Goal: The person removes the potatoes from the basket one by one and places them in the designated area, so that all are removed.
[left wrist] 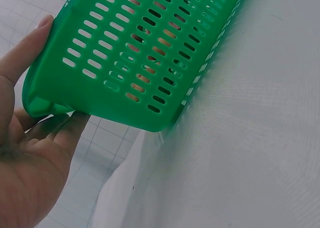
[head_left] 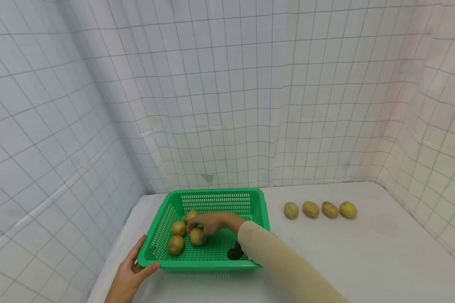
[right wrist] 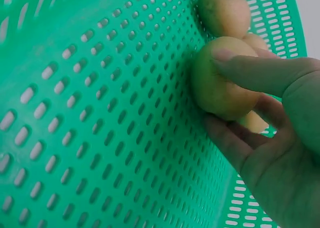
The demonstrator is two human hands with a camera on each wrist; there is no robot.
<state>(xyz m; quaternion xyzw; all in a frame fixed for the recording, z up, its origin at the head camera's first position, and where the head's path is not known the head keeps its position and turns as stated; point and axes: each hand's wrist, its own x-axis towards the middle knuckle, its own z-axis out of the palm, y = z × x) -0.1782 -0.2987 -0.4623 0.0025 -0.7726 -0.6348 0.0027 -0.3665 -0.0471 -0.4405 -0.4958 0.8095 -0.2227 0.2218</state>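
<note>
On the white table point(head_left: 364, 261), only the head view shows four potatoes point(head_left: 311, 209).

Gridded white walls point(head_left: 220, 97), perhaps cloth, border a table point(head_left: 368, 252).

Long cream sleeve point(head_left: 288, 265), plain cloth, cuff point(head_left: 246, 233) ending at the right wrist point(head_left: 233, 220), bare fingers point(right wrist: 265, 73)

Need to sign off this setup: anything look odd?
A dark lump by the right sleeve differs from the potatoes, and a grey triangular patch breaks the curtain's grid behind the basket; I can't tell what either is.
</note>
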